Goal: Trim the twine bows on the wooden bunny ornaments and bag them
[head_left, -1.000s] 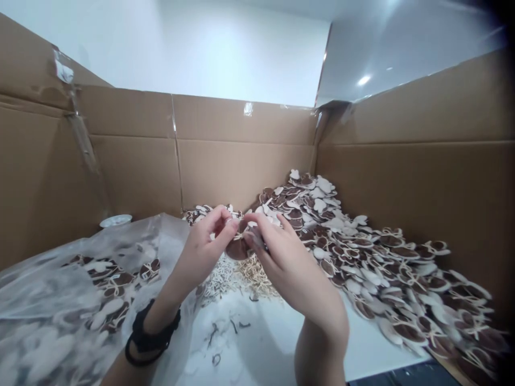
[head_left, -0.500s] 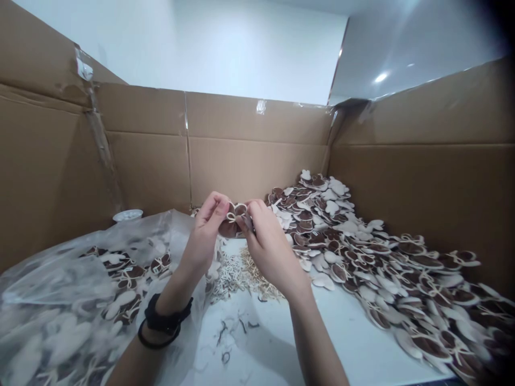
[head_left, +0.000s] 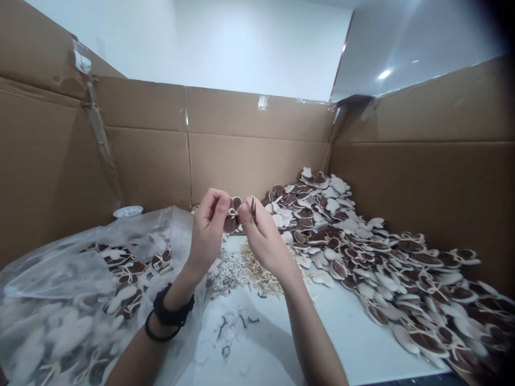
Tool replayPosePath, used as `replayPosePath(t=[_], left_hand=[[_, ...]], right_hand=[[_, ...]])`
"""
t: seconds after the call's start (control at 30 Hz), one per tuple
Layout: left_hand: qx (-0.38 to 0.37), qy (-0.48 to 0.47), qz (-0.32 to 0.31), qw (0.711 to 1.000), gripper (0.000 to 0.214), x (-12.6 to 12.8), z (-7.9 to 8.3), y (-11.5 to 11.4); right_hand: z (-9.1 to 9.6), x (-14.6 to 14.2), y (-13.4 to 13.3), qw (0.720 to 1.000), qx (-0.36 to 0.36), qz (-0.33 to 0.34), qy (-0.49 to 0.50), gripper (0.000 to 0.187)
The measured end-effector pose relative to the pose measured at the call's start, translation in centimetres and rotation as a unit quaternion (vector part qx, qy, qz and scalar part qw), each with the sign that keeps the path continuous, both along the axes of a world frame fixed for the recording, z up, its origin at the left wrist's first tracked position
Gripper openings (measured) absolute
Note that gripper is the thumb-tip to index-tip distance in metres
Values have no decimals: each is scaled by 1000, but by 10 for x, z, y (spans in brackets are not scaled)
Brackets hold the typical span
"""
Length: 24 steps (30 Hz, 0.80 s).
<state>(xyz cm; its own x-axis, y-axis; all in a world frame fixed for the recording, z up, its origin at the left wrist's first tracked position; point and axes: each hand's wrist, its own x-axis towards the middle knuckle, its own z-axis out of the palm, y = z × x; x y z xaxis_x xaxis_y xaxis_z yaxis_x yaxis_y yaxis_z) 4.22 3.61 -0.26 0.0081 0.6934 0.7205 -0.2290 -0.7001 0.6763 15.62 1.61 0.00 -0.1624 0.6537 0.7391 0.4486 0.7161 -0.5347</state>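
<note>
Since the frame half a second earlier, a dark pointed tool (head_left: 254, 210) has come to stand almost upright in the right hand (head_left: 259, 230), and the brown piece (head_left: 230, 223) between the hands shows narrower. Cardboard walls (head_left: 249, 120) enclose the white counter (head_left: 362, 343) on three sides. At the left, a translucent plastic bag (head_left: 52, 281) contains many brown-and-white pieces (head_left: 131, 268), some blurred behind its film. A large pile (head_left: 362, 257) of similar pieces, many tied with cream bows, slopes along the right wall. Below the hands lie tan strips (head_left: 255, 262) beside whitish strips (head_left: 227, 271). A round white dish (head_left: 127, 211) sits behind the bag; its pale contents are too small to identify. The left hand (head_left: 210, 222) pinches the brown piece, held above the counter; the right grips the tool, its thumb beside the cream bow (head_left: 233, 213). Small dark scraps (head_left: 243, 320) dot the counter.
</note>
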Motion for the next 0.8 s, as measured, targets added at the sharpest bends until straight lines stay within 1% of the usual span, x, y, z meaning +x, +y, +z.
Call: replayPosePath(t=[0.13,0.23,0.33,0.47,0.53,0.57,0.63,0.73,0.8], left_hand=[[12,0,-9,1000,22,1,-2,-1],[10,-15,-14,1000,22,1,-2,-1],[0,-21,-28,999,25,-1,0,-2],[-25,-10,-52,998,25,-3,2,-5],[-37,-3,-57,998,26,-3,2,-4],[-41,-1,-54,998,26,-2,2,-4],[-43,6,-44,998,27,-1,1,-2],[-29,34,-23,999,28,1,-2,1],[-12,72,-13,997,26,1,-4,1]], right_hand=[[-3,-4,3,999,-45,6,12,30],[-5,-7,4,998,-45,23,43,31],[-6,-10,6,995,-57,44,74,37],[-6,-12,9,975,-84,140,152,39],[-7,-12,11,968,-80,170,165,39],[-7,-12,11,970,-73,169,162,40],[-7,-10,10,979,-51,137,141,41],[-5,-6,7,993,-6,42,114,41],[-3,-3,6,991,11,-6,132,39]])
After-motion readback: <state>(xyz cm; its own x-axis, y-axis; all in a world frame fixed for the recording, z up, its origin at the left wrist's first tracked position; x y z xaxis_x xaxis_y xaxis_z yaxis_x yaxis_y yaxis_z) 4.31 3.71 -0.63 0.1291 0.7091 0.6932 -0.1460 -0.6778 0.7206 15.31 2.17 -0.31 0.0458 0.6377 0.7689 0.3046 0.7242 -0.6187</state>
